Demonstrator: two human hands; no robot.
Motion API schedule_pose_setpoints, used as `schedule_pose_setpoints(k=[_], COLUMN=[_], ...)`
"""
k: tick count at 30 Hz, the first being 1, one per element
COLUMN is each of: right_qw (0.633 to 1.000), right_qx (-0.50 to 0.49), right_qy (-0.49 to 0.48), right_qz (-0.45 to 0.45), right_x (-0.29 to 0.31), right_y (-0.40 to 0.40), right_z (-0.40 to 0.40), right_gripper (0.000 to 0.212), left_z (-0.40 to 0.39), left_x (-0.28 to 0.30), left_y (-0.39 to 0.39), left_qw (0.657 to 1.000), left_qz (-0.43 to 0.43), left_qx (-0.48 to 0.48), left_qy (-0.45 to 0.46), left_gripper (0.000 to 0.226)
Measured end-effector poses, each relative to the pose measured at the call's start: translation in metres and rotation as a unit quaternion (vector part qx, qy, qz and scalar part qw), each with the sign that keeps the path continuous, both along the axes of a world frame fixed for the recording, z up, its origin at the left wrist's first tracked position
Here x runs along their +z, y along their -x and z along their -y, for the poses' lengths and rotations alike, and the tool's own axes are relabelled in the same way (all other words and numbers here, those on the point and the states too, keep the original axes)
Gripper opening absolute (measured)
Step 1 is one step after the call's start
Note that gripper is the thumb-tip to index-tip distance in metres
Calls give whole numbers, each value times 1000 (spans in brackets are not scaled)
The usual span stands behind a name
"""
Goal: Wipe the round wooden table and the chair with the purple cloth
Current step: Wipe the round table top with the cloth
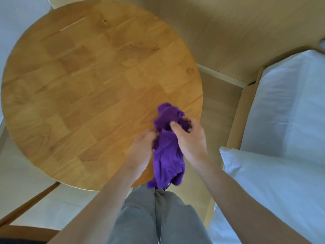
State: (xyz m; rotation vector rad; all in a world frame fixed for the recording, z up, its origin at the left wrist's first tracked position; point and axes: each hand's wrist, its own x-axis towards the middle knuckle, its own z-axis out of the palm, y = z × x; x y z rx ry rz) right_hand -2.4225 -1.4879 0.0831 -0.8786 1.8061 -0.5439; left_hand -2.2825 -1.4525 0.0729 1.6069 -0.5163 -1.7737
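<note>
The purple cloth [167,152] is bunched up and held between both hands above the near right edge of the round wooden table [91,85]. My left hand [142,150] grips its left side with curled fingers. My right hand [190,136] pinches its upper part, thumb on top. The cloth's lower end hangs down past the table rim toward my grey trousers. A wooden chair [26,217] shows only partly at the lower left, with a slanted brown rail and a dark edge.
A bed with white bedding [284,110] and a white pillow [263,182] fills the right side, set in a low wooden frame [246,106]. A wood-panelled wall runs behind the table. Pale floor shows at the left and below the table.
</note>
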Motion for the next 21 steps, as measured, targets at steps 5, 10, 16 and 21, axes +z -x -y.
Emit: schedule_pose_setpoints(k=[5, 10, 16, 21], right_qw=[999, 985, 992, 996], right_qx=[-9, 117, 15, -53], right_qy=[11, -5, -48, -16], right_qz=[44, -131, -113, -64], right_x=[12, -4, -24, -30], right_y=[-7, -9, -30, -30], right_z=[25, 16, 5, 26], right_gripper=[31, 43, 32, 28], left_z=[-3, 3, -4, -1], left_x=[-4, -13, -13, -12], left_y=[2, -6, -21, -57], left_qw=[990, 994, 996, 986], left_qz=[-132, 2, 15, 153], left_qx=[-33, -58, -59, -39], left_qy=[-42, -89, -63, -54], left_gripper=[40, 41, 22, 16])
